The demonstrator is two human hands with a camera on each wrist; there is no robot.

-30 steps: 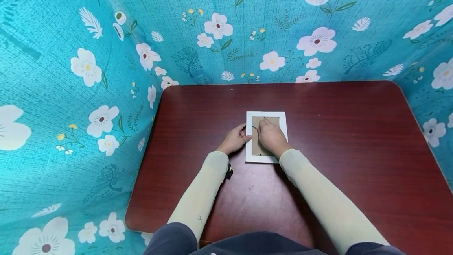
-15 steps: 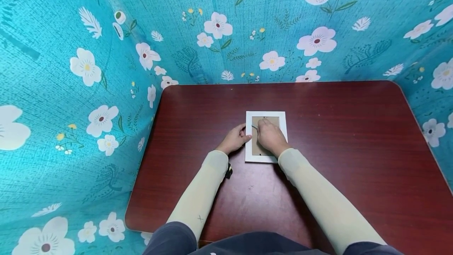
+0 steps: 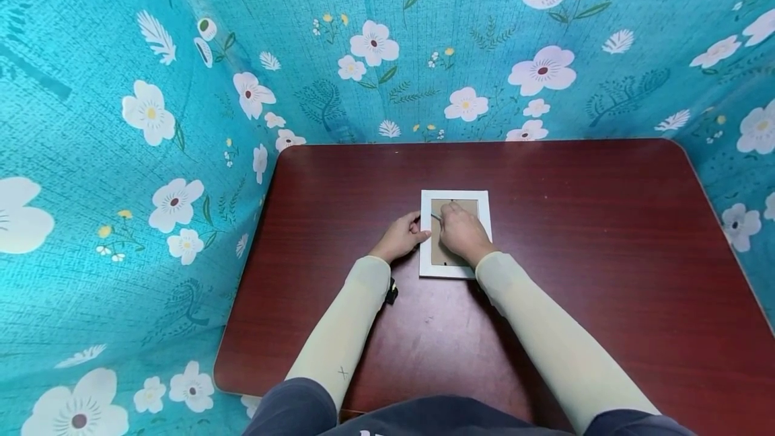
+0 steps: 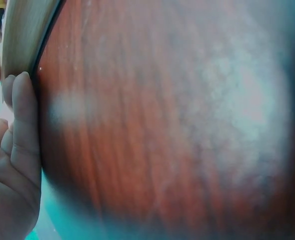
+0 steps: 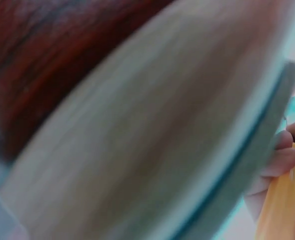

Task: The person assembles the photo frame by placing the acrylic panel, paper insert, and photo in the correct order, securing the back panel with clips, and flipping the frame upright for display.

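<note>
A white picture frame lies back up on the table, its brown backing board showing. My left hand grips the frame's left edge, thumb over the border; in the left wrist view its fingers lie along the frame's side. Over the upper part of the backing, my right hand holds a screwdriver, its fluted yellow handle appearing in the right wrist view. The thin shaft points left to the inner edge of the border. Small black tabs mark the backing's top and bottom.
The dark red-brown table has rounded corners and stretches out on both sides of the frame. A turquoise flowered cloth hangs behind it and to the sides. Pale sleeves cover both forearms.
Barely anything differs. The right hand and the screwdriver shaft shift very slightly over the backing; the left hand stays at the frame's edge.
</note>
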